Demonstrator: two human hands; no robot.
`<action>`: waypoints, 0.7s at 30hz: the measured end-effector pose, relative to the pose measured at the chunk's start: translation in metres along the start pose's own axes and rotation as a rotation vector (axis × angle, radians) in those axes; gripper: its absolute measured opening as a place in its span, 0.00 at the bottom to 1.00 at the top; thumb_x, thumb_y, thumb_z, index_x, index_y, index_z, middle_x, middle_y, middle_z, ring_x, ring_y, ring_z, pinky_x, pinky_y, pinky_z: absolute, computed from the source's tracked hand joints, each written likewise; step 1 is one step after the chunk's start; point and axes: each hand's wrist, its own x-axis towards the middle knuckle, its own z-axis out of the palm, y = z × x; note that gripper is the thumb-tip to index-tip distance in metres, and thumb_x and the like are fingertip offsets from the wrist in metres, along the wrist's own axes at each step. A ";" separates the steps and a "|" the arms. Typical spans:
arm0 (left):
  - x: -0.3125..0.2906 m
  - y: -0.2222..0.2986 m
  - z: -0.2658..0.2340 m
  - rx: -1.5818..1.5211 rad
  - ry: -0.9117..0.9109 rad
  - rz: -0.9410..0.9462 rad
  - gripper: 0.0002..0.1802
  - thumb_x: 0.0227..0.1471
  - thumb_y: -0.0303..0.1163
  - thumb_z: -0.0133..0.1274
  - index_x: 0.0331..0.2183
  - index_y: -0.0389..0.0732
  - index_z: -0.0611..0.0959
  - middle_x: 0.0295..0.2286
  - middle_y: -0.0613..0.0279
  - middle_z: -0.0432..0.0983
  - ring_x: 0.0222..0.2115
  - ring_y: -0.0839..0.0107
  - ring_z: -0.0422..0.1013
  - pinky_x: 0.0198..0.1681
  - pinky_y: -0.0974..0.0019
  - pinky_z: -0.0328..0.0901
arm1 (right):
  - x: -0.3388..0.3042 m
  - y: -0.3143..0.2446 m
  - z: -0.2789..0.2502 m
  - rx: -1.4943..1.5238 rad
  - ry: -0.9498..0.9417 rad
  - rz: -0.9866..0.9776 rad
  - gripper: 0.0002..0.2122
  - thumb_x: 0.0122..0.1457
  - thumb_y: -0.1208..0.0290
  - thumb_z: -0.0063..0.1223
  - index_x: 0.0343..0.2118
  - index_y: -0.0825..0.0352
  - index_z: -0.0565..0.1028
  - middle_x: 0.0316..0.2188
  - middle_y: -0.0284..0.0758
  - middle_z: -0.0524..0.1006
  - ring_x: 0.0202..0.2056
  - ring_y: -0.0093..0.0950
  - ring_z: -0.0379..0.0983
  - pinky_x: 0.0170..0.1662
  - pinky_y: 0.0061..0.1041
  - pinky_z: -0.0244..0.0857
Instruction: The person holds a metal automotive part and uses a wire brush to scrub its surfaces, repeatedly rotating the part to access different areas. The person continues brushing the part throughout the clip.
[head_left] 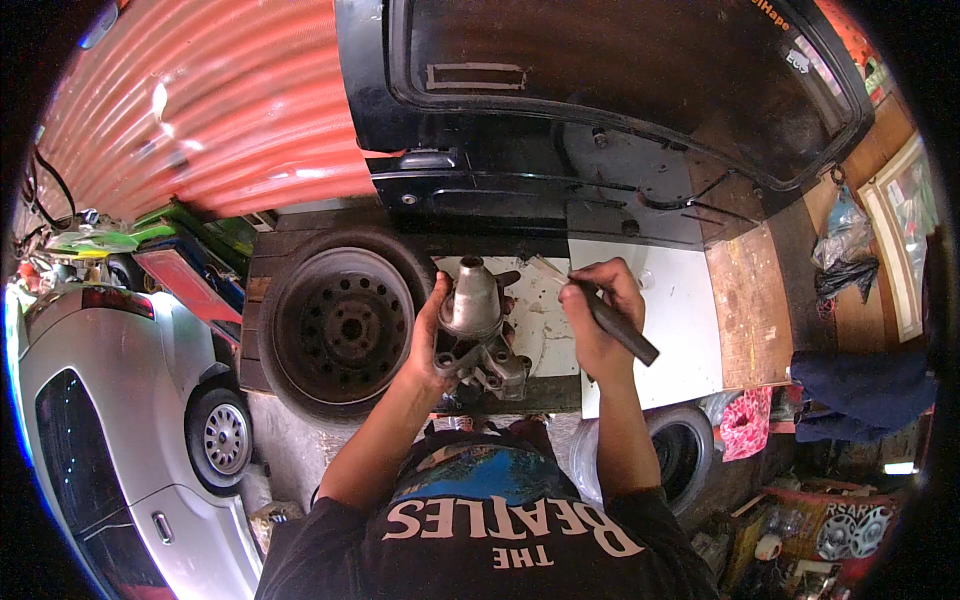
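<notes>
A grey cast-metal housing (474, 310) with a cone-shaped neck and a lugged, bolt-holed base stands upright in front of me. My left hand (430, 335) grips its left side, thumb up along the neck; fingertips show past the right side. To the right, my right hand (606, 310) is closed around a tool with a thick dark handle (625, 332). A narrow pale tip (548, 268) points from that hand toward the housing's neck, apart from it. Whether the tip is bristle or blade I cannot tell.
A wheel with a tyre (340, 325) lies left of the housing on the workbench (680, 320). Behind stands a black vehicle door panel (480, 190). Tyres (685, 455) sit below the bench at right. A silver car (120, 420) is at left; dark cloth (860, 395) hangs right.
</notes>
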 end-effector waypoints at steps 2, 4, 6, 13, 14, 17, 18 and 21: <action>-0.001 0.000 0.000 -0.015 -0.020 0.000 0.28 0.61 0.57 0.40 0.47 0.44 0.77 0.36 0.55 0.80 0.31 0.60 0.78 0.34 0.53 0.76 | -0.007 0.001 0.001 0.378 -0.014 0.036 0.08 0.56 0.74 0.58 0.33 0.70 0.71 0.28 0.36 0.74 0.29 0.24 0.75 0.34 0.23 0.68; 0.005 -0.001 -0.007 -0.010 -0.057 -0.009 0.31 0.60 0.60 0.41 0.48 0.42 0.77 0.38 0.51 0.79 0.36 0.58 0.77 0.40 0.52 0.74 | -0.010 -0.002 0.001 0.606 -0.125 -0.004 0.07 0.56 0.74 0.57 0.33 0.70 0.71 0.28 0.35 0.75 0.29 0.22 0.74 0.35 0.22 0.67; 0.006 0.001 -0.012 -0.013 -0.085 -0.016 0.33 0.60 0.61 0.42 0.49 0.42 0.77 0.39 0.50 0.78 0.38 0.57 0.76 0.43 0.51 0.73 | -0.005 0.003 0.000 0.311 -0.108 0.033 0.09 0.56 0.73 0.58 0.34 0.70 0.71 0.29 0.36 0.76 0.30 0.23 0.75 0.35 0.23 0.68; 0.011 0.004 -0.020 -0.030 -0.159 -0.033 0.32 0.60 0.61 0.42 0.48 0.42 0.77 0.40 0.49 0.78 0.39 0.57 0.76 0.42 0.50 0.73 | -0.008 0.000 0.001 0.512 -0.094 0.155 0.08 0.57 0.73 0.57 0.35 0.70 0.71 0.29 0.35 0.76 0.30 0.21 0.74 0.33 0.21 0.68; 0.011 0.004 -0.019 -0.039 -0.145 -0.031 0.32 0.60 0.61 0.42 0.48 0.42 0.77 0.40 0.49 0.78 0.39 0.56 0.76 0.42 0.50 0.73 | -0.007 0.001 0.002 0.472 -0.071 0.159 0.08 0.57 0.74 0.57 0.36 0.70 0.70 0.29 0.35 0.76 0.30 0.21 0.74 0.33 0.22 0.68; 0.011 0.002 -0.015 -0.040 -0.092 -0.028 0.33 0.60 0.61 0.42 0.49 0.42 0.77 0.40 0.49 0.78 0.39 0.57 0.76 0.42 0.51 0.73 | -0.006 0.005 0.002 0.635 -0.047 0.150 0.08 0.58 0.75 0.56 0.37 0.70 0.70 0.29 0.36 0.76 0.29 0.21 0.74 0.33 0.22 0.69; 0.012 0.001 -0.014 -0.035 -0.072 -0.027 0.33 0.60 0.61 0.42 0.49 0.42 0.77 0.41 0.50 0.78 0.39 0.57 0.76 0.43 0.52 0.73 | -0.004 0.004 0.001 0.577 -0.070 0.146 0.08 0.59 0.75 0.56 0.37 0.70 0.69 0.29 0.36 0.76 0.29 0.21 0.73 0.32 0.22 0.69; 0.013 0.003 -0.019 -0.022 -0.208 -0.062 0.33 0.60 0.61 0.41 0.49 0.42 0.77 0.41 0.50 0.78 0.40 0.57 0.76 0.43 0.53 0.73 | 0.001 0.008 0.001 0.175 -0.094 0.155 0.07 0.59 0.76 0.54 0.36 0.70 0.68 0.27 0.37 0.75 0.29 0.23 0.73 0.31 0.23 0.68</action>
